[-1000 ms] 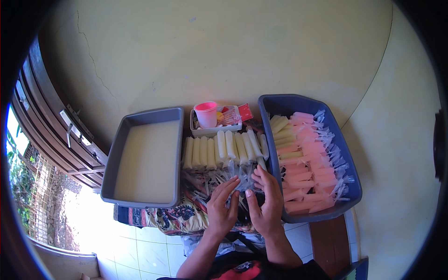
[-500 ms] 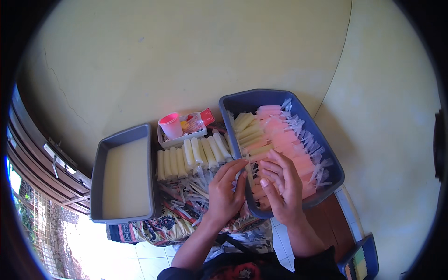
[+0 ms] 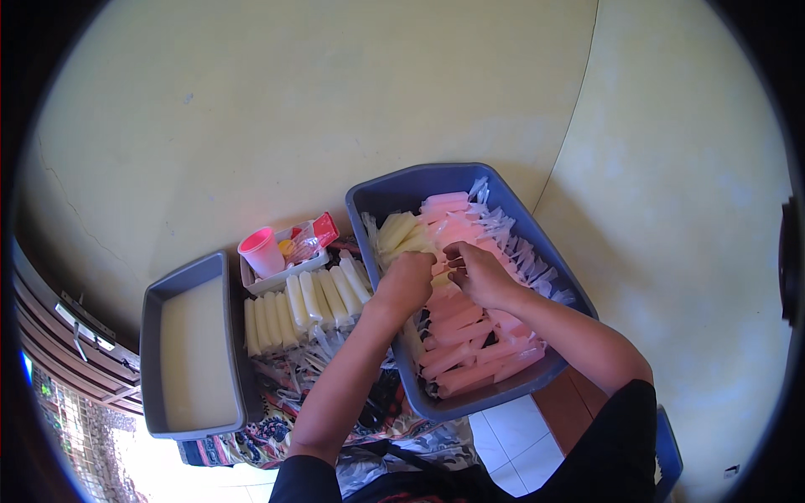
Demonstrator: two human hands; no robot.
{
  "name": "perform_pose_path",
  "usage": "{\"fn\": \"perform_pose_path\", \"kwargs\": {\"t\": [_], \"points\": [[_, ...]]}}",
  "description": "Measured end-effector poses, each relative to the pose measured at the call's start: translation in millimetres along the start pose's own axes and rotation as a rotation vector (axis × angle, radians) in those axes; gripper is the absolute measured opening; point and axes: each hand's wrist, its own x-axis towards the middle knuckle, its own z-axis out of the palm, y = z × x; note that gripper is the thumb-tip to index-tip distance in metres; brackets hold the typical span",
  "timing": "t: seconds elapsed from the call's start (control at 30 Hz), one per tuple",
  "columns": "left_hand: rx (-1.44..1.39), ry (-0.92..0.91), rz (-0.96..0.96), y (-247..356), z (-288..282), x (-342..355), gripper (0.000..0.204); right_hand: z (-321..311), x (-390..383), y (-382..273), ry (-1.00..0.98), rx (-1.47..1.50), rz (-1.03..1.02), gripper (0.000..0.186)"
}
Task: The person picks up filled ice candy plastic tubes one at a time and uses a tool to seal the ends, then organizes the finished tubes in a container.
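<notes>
Both my hands are over the large grey-blue tub (image 3: 579, 295), which holds many filled plastic tubes like ice pops. My left hand (image 3: 407, 281) is closed above the pale yellow tubes (image 3: 397, 233) at the tub's left side. Just to its right, my right hand (image 3: 480, 275) has its fingers curled toward the left one. A bit of pale yellow shows between them, but my fingers hide what they grip. Pink tubes (image 3: 457, 317), with twisted clear bag ends, fill most of the tub around and below the hands.
A shallow grey tub (image 3: 153, 360) of creamy liquid stands at left. Beside it, a row of pale yellow tubes (image 3: 287, 317) lies on a patterned cloth (image 3: 272, 432). Behind them, a white tray (image 3: 289, 272) carries a pink cup (image 3: 262, 253) and small items. A wall rises behind.
My hands have gone from the tub's near-left edge farther in, over the yellow tubes. They uncover pink tubes at the near end. The view has shifted, so the tubs appear farther left.
</notes>
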Motion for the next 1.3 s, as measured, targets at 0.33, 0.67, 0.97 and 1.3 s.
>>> {"fn": "perform_pose_path", "kwargs": {"t": [0.33, 0.67, 0.97, 1.3], "points": [[0.289, -0.419, -0.024, -21, 17, 21, 0.029, 23, 4, 33, -0.109, -0.211, -0.099, 0.028], [0.223, -0.498, -0.092, -18, 15, 18, 0.038, 24, 0, 28, -0.223, -0.388, -0.143, 0.034], [0.238, -0.316, -0.063, -16, 16, 8, 0.035, 9, -2, 24, -0.165, -0.352, -0.239, 0.029], [-0.273, 0.177, 0.046, 5, -14, 4, 0.037, -33, -4, 0, 0.016, -0.210, -0.215, 0.027]]}}
